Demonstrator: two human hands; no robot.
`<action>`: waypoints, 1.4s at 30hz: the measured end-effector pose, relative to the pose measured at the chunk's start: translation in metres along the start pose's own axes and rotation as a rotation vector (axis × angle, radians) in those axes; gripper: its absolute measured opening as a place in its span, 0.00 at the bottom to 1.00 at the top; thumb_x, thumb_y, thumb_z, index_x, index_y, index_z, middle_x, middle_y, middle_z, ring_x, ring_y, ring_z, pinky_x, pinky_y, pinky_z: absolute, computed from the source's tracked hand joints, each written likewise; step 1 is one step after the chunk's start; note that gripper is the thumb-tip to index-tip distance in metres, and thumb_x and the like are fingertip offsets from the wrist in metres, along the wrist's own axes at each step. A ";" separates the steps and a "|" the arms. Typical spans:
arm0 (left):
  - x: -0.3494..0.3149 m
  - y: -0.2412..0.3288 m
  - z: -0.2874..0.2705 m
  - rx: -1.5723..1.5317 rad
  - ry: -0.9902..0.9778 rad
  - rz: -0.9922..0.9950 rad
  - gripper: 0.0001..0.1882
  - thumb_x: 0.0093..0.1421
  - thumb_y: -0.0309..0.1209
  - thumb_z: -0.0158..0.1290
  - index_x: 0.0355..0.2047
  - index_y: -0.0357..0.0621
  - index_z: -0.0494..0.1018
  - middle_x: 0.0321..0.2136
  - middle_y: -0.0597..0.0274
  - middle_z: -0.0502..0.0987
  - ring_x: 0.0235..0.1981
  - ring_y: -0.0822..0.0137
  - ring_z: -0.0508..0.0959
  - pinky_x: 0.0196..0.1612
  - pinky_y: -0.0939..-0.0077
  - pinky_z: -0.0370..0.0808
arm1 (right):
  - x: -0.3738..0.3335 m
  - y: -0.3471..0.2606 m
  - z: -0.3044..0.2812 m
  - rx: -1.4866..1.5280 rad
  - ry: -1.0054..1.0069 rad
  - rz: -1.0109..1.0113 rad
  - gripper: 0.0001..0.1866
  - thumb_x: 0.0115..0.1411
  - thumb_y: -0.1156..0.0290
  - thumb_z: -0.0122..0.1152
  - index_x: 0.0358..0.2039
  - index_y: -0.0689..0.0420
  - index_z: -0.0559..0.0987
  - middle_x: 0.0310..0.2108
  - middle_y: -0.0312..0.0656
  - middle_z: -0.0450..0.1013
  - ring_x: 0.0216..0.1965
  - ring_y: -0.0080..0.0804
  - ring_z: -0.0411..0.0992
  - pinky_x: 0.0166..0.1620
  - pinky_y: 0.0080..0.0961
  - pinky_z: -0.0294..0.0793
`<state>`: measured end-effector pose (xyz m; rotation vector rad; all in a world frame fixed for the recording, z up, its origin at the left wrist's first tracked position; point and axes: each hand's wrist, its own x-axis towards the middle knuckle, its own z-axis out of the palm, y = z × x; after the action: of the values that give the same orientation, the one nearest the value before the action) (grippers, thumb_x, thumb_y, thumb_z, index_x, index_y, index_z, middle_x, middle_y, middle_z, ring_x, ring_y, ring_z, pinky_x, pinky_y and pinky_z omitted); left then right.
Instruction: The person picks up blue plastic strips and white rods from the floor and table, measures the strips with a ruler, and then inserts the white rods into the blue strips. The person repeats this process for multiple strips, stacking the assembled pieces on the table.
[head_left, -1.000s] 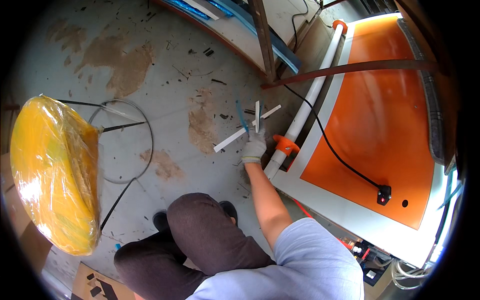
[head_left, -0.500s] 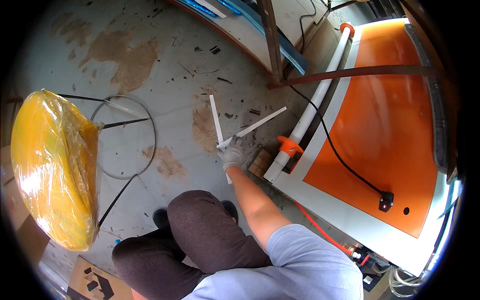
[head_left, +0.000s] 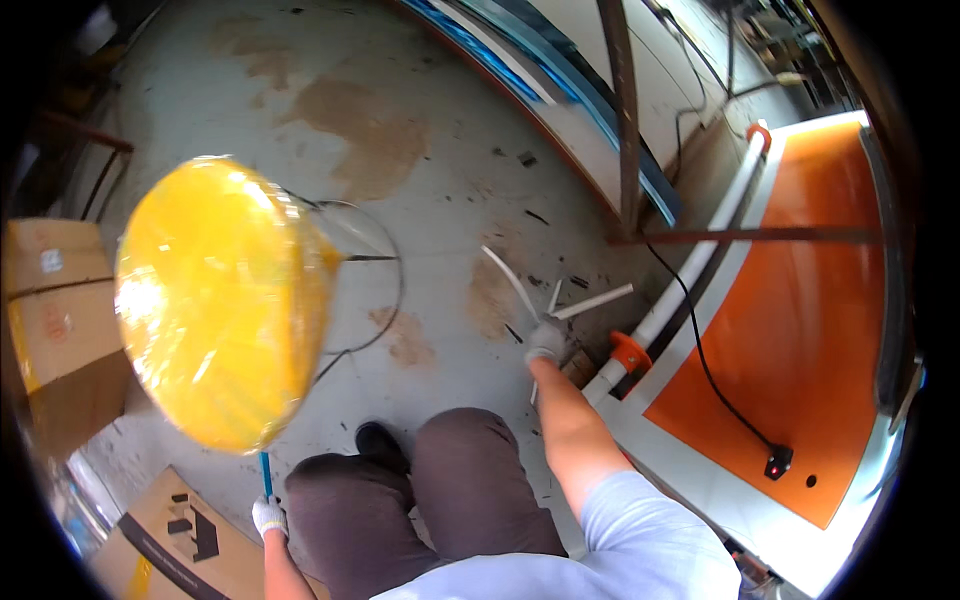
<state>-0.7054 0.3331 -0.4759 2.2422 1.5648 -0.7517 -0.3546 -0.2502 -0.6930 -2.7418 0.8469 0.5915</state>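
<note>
My right hand [head_left: 545,342], in a grey-white work glove, is closed around a few thin white strips [head_left: 598,301] above the floor. The strips fan out from the fist: one curves away to the far left, another points right. Near the lower left, my left hand [head_left: 269,516] wears a white glove and grips a slim blue stick [head_left: 266,474] that points up towards the yellow seat. The stick's upper end lies behind the film-wrapped yellow round seat [head_left: 220,310], so its full shape is hidden. A ring and dark legs of the stool show behind the seat.
On the right stands an orange-and-white machine table [head_left: 770,380] with a white roller [head_left: 660,315] and black cable. Cardboard boxes [head_left: 65,300] stand at the left; a flat carton [head_left: 170,545] lies below. A rack [head_left: 628,120] holds blue and white lengths. Dark scraps litter the floor.
My view has shifted, so the scene sits further right and lower. My left hand has come into view with the blue stick. The white strips in my right hand are bent and spread differently.
</note>
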 end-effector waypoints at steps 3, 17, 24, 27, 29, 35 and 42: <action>0.014 -0.023 -0.014 -0.008 0.056 -0.037 0.13 0.68 0.35 0.54 0.32 0.38 0.79 0.24 0.43 0.79 0.26 0.46 0.80 0.31 0.53 0.74 | -0.025 -0.020 -0.054 0.038 0.075 -0.061 0.15 0.69 0.65 0.51 0.44 0.56 0.84 0.46 0.54 0.80 0.45 0.59 0.79 0.46 0.48 0.78; -0.099 -0.019 -0.168 -0.179 0.192 0.082 0.12 0.67 0.33 0.53 0.34 0.34 0.76 0.30 0.40 0.79 0.33 0.39 0.79 0.39 0.48 0.74 | -0.298 -0.310 -0.436 0.744 0.280 -1.020 0.12 0.57 0.81 0.60 0.41 0.57 0.83 0.38 0.50 0.78 0.39 0.46 0.79 0.45 0.38 0.80; -0.107 -0.007 -0.267 -0.462 0.146 0.113 0.11 0.69 0.29 0.51 0.31 0.35 0.74 0.19 0.53 0.73 0.18 0.58 0.76 0.25 0.60 0.72 | -0.368 -0.415 -0.716 1.381 0.097 -1.179 0.16 0.58 0.86 0.56 0.47 0.62 0.80 0.38 0.41 0.75 0.36 0.28 0.76 0.40 0.26 0.78; -0.090 0.030 -0.323 -0.466 0.206 0.210 0.11 0.69 0.30 0.50 0.31 0.36 0.74 0.18 0.56 0.72 0.15 0.63 0.73 0.21 0.64 0.70 | -0.285 -0.419 -0.791 1.686 0.050 -0.872 0.09 0.69 0.72 0.60 0.47 0.61 0.80 0.37 0.36 0.76 0.29 0.19 0.73 0.33 0.20 0.75; -0.080 0.065 -0.356 -0.498 0.247 0.253 0.11 0.70 0.30 0.49 0.32 0.37 0.74 0.17 0.58 0.71 0.14 0.64 0.72 0.20 0.65 0.68 | -0.209 -0.403 -0.829 1.780 0.036 -0.729 0.11 0.70 0.68 0.60 0.48 0.59 0.80 0.36 0.36 0.76 0.28 0.22 0.75 0.32 0.21 0.76; -0.126 0.293 -0.490 -0.802 0.195 0.422 0.10 0.72 0.31 0.47 0.34 0.42 0.73 0.15 0.70 0.66 0.14 0.75 0.67 0.18 0.76 0.63 | -0.027 -0.321 -0.889 1.388 -0.079 -0.334 0.32 0.62 0.59 0.71 0.63 0.59 0.72 0.44 0.45 0.78 0.35 0.38 0.80 0.36 0.32 0.81; -0.229 0.547 -0.545 -0.691 0.375 0.954 0.09 0.72 0.29 0.48 0.40 0.40 0.77 0.19 0.65 0.68 0.21 0.75 0.71 0.27 0.77 0.68 | -0.027 -0.233 -0.933 1.015 0.114 -0.143 0.46 0.59 0.54 0.72 0.72 0.57 0.63 0.62 0.61 0.70 0.57 0.50 0.75 0.56 0.36 0.77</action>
<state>-0.1239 0.2452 0.0751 2.2212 0.5232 0.4272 0.0514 -0.3381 0.1744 -1.8743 0.6882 -0.0538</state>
